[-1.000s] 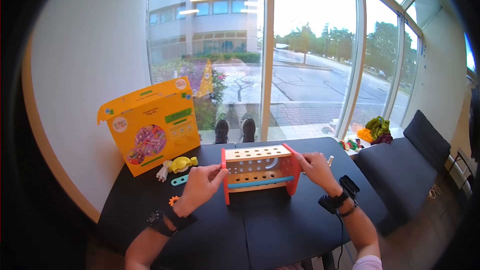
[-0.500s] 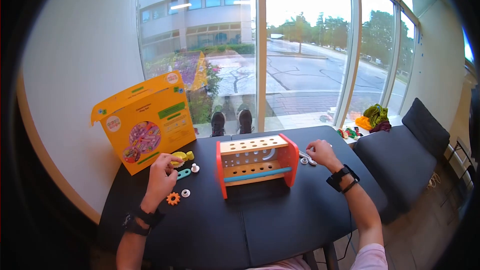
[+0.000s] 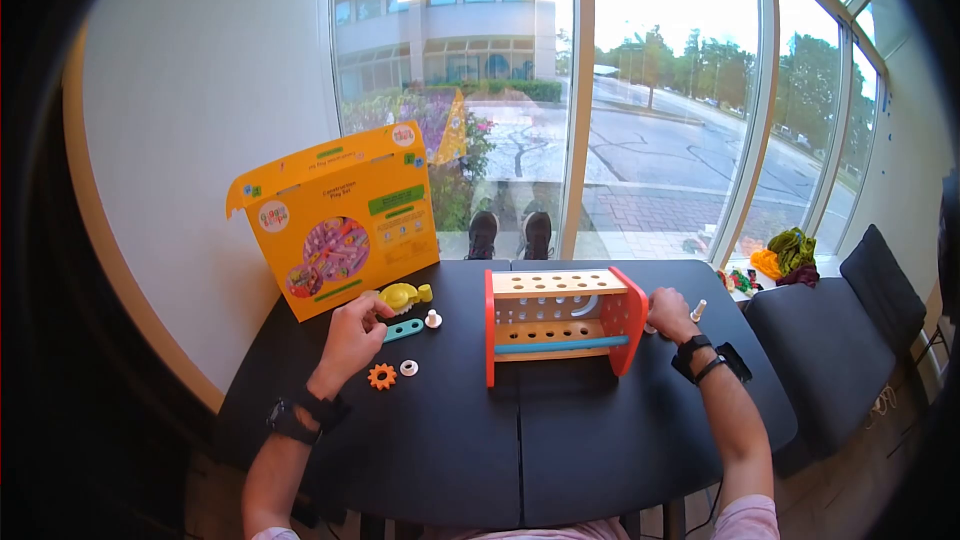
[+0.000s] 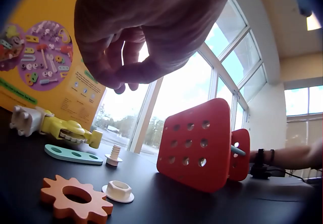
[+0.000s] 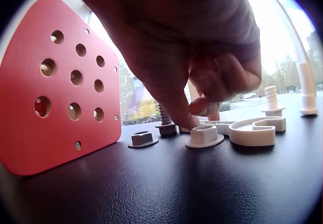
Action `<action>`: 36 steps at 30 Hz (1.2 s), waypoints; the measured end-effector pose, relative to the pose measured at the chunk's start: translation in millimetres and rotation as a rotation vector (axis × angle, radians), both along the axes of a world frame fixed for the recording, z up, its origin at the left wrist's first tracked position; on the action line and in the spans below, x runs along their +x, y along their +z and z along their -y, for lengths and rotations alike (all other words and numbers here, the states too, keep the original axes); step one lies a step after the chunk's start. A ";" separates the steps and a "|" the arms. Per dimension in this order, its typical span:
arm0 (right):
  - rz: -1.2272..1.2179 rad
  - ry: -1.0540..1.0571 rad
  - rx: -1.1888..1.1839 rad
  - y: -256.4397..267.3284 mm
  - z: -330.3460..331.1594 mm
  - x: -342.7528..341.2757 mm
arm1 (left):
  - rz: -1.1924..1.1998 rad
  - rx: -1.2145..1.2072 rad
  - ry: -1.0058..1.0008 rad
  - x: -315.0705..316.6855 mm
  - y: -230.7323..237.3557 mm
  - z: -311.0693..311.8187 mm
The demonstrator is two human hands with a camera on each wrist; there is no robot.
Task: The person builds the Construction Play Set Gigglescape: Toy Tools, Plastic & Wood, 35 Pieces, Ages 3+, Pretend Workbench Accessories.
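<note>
The red-sided wooden toy workbench (image 3: 560,312), with a blue rod along its front, stands between my hands. My left hand (image 3: 352,335) hovers over the small parts on the left, fingers loosely bent and nothing visible in them. Below it lie a teal slotted strip (image 4: 73,155), a white bolt (image 4: 114,156), an orange gear (image 4: 75,200) and a white nut (image 4: 118,190). Right of the workbench, my right hand (image 3: 670,312) reaches down, its fingertips at a white wrench (image 5: 252,133) and close behind a second white nut (image 5: 204,136). Whether they pinch either, I cannot tell.
A yellow toy box (image 3: 340,215) stands at the back left, with a yellow toy piece (image 3: 400,296) before it. In the right wrist view are a grey nut (image 5: 143,139) and an upright white bolt (image 5: 272,103). A dark padded seat (image 3: 815,330) adjoins the table's right side.
Both hands have let go of the workbench's sides. My left hand moved left over the small parts; my right hand moved right and down to the white pieces. The workbench stays on the table.
</note>
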State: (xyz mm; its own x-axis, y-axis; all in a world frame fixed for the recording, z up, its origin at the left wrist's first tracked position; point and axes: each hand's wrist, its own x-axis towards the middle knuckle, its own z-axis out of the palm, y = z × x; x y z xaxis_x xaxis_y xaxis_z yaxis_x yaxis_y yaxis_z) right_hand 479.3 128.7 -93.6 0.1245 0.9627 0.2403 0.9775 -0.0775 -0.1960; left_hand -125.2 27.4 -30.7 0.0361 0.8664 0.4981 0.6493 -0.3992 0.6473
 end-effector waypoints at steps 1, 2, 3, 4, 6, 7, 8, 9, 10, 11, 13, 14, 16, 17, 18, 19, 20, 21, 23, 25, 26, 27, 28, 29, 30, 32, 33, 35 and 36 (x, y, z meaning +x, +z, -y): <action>-0.019 0.008 -0.012 -0.4 -1.3 2.5 | 0.001 -0.007 -0.004 -0.2 -2.1 -0.9; -0.038 0.017 -0.023 -0.8 -2.1 5.2 | 0.001 -0.013 -0.008 -0.2 -3.5 -1.7; -0.053 0.036 -0.014 -0.9 -2.8 7.8 | 0.003 -0.018 -0.012 -0.5 -4.6 -2.2; -0.067 0.057 -0.003 -3.2 -6.2 12.2 | -0.008 -0.051 -0.005 0.8 -2.8 -0.1; -0.115 0.080 0.050 -9.3 -11.0 20.0 | -0.029 -0.115 0.010 3.3 2.7 5.3; -0.148 0.082 0.089 -8.1 -7.4 20.2 | -0.039 -0.109 0.009 1.6 1.1 4.2; -0.181 0.084 0.126 -4.4 -1.1 20.5 | -0.050 -0.104 0.008 -1.0 -2.6 2.0; -0.493 0.016 -0.121 38.3 32.0 -3.8 | -0.061 -0.101 0.005 -3.6 -5.1 0.6; -0.604 0.025 -0.117 45.4 41.4 -3.6 | -0.092 -0.111 -0.003 -6.5 -5.8 0.2; -0.715 0.031 -0.114 47.7 47.8 -2.9 | -0.123 -0.125 -0.011 -9.2 -6.9 0.2; -0.950 0.071 -0.119 55.7 61.8 -1.0 | -0.189 -0.196 -0.028 -8.2 -4.9 3.1; -1.073 0.106 -0.126 62.3 69.5 0.8 | -0.225 -0.254 -0.037 -4.2 1.5 9.3; -1.243 0.141 -0.130 80.1 90.6 -1.2 | -0.329 -0.285 -0.087 -5.8 -5.1 10.0; -1.289 0.141 -0.126 93.5 105.0 -8.2 | -0.399 -0.256 -0.129 -13.1 -22.1 2.6; -1.335 0.141 -0.121 102.0 114.4 -12.8 | -0.468 -0.227 -0.171 -16.6 -32.9 -2.0; -1.282 0.155 -0.106 104.5 118.7 -13.8 | -0.533 -0.336 -0.161 -14.9 -35.1 -2.9; -1.229 0.168 -0.090 105.6 122.6 -14.1 | -0.582 -0.297 -0.141 -13.6 -41.3 -3.6; -1.177 0.180 -0.073 105.9 126.0 -13.5 | -0.631 -0.256 -0.120 -12.3 -50.1 -3.8; -1.168 0.241 -0.052 103.6 132.6 -10.4 | -0.647 -0.229 -0.105 -6.6 -52.3 -0.2; -1.163 0.270 -0.024 107.9 140.3 -11.9 | -0.635 -0.208 -0.111 -4.7 -49.2 2.1; -1.164 0.269 -0.008 112.4 147.3 -16.5 | -0.629 -0.199 -0.114 -3.5 -47.8 2.9; -1.165 0.269 0.008 115.5 152.1 -21.6 | -0.643 -0.154 -0.114 -2.8 -47.0 2.8; -1.176 0.289 0.040 116.3 154.0 -25.3 | -0.657 -0.110 -0.113 -1.7 -45.2 3.3; -1.186 0.309 0.071 116.4 155.5 -28.8 | -0.671 -0.066 -0.112 -0.6 -43.4 4.2; -1.196 0.329 0.102 116.4 156.5 -31.9 | -0.494 -0.220 -0.103 1.4 -41.0 4.7; -1.188 0.395 0.144 115.5 158.2 -36.3 | -0.133 -0.517 -0.081 11.4 -27.3 8.3; -1.183 0.428 0.166 115.0 159.3 -39.0 | -0.076 -0.488 -0.124 12.3 -26.9 7.7; -1.080 0.520 0.246 114.6 161.7 -49.3 | 0.039 -0.430 -0.209 15.1 -24.1 7.6; -1.026 0.565 0.284 114.7 163.4 -56.7 | 0.119 -0.475 -0.243 16.4 -22.0 8.5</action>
